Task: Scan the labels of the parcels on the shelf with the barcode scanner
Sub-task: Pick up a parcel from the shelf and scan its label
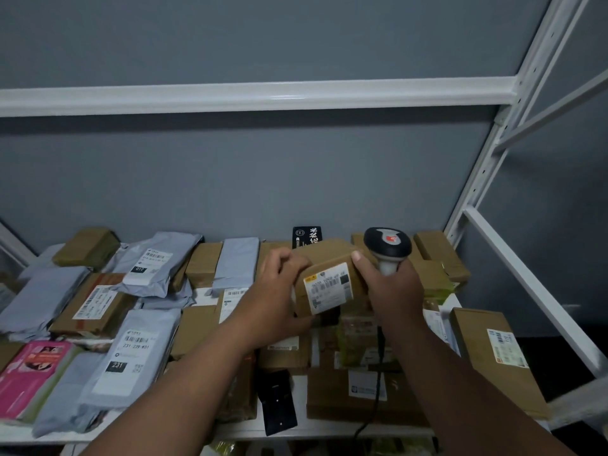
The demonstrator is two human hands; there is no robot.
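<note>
Parcels cover the white shelf (19,434) nearly edge to edge; we go left to right. Far left: pink packet (31,373) at the front edge, grey mailer bags (42,299) behind it, a brown box (87,246) at the back against the grey wall (246,179). Next a grey mailer marked 231 (131,353), lying flat, label up, near the front edge. Bare shelf shows only as a thin front strip. Plenty of open room above the parcels, up to the white crossbeam (256,93).

Centre: our left hand (279,284) grips the left end of a small brown parcel (332,278), fingers curled over its top, thumb under. Parcel is lifted above the pile and tilted, white label (329,287) facing us.

Our right hand (391,287) is wrapped round the handle of the barcode scanner (388,246), with the thumb also pressing on the parcel's right end. Scanner head is upright, just beside the parcel, pointing away toward the wall. Its cable (378,390) drops over the front boxes.

Right: a long brown box (493,353) lies along the shelf's right edge, next to the white upright post (483,179).
</note>
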